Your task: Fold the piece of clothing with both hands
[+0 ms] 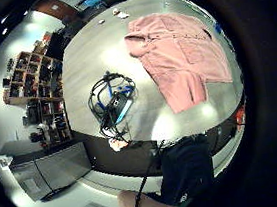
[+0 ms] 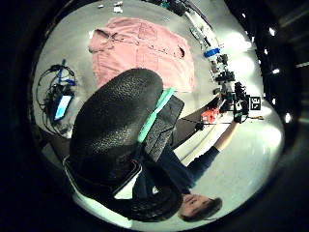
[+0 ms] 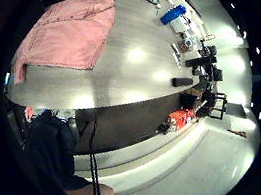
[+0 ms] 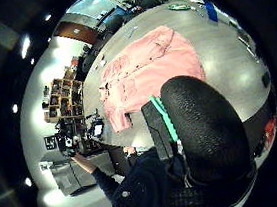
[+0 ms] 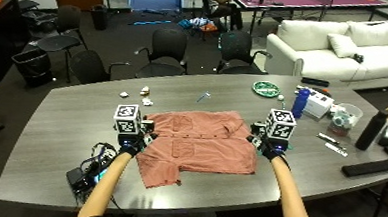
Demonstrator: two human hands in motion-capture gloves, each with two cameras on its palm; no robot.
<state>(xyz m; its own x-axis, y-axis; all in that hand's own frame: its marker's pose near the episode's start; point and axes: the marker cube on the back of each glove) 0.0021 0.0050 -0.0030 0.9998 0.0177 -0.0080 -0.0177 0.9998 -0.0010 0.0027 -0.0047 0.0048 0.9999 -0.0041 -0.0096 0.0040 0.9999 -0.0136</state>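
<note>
Lying flat: shirt (image 5: 198,150), pink, spread mid-table (image 5: 66,127), one sleeve toward us.
Hands: left hand (image 5: 131,144) and right hand (image 5: 270,148) hover at its side edges; whether fingers are spread, we cannot tell.
Risk: we judge uneven lifts would skew the fold.
Containers: green dish (image 5: 266,88) beyond, contents unclear.

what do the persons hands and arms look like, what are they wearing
Both the left hand and the right hand wear black gloves. The forearms are bare, with no sleeves reaching them. In the palm views the glove surface looks pebbled black, with a green strip beside it.
</note>
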